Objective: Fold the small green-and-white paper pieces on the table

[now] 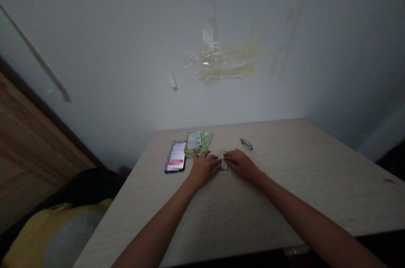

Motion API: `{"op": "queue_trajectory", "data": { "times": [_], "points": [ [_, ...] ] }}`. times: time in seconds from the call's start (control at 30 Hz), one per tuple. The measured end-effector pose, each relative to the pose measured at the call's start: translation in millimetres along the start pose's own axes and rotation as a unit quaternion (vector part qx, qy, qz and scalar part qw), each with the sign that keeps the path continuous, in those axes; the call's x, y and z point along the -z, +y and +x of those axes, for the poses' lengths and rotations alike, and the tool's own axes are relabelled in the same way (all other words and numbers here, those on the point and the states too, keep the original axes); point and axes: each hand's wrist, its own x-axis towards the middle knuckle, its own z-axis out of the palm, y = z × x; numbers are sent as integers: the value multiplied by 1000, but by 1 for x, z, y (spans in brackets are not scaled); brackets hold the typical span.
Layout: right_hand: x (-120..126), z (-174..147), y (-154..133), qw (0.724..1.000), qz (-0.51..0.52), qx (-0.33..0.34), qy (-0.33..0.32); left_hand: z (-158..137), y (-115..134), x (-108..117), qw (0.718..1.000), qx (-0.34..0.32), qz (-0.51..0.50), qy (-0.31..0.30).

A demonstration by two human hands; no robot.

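Note:
A small green and white packet (224,166) lies on the table between my two hands, partly covered by fingers. My left hand (203,169) is at its left edge, the thumb and a fingertip meeting there while the other fingers spread toward a stack of packets. From the right side, my right hand (243,165) has its bent fingers closed on the packet's upper part. Just beyond my left fingers is the stack of green and white printed packets (195,140), fanned out a little. Fine detail of the fingertip contact is too dim to make out.
A phone (176,158) with a lit screen lies left of the stack. One separate dark green packet (246,144) rests farther back on the right. The pale wooden table (284,166) meets a tape-marked wall (133,48). Yellow and grey cloth (60,234) sits lower left.

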Motion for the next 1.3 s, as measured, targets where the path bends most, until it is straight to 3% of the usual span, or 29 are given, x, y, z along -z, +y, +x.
{"op": "queue_trajectory", "data": {
  "times": [0.43,0.93,1.3],
  "points": [
    [2,-2,-6,995,-96,28,-8,1,-2,-2,999,16,-29,4],
    [4,1,-14,990,-135,-19,-43,2,1,0,1000,13,-8,12],
    [-4,6,-4,989,-136,-29,-52,2,1,0,1000,13,3,6]
  ]
}}
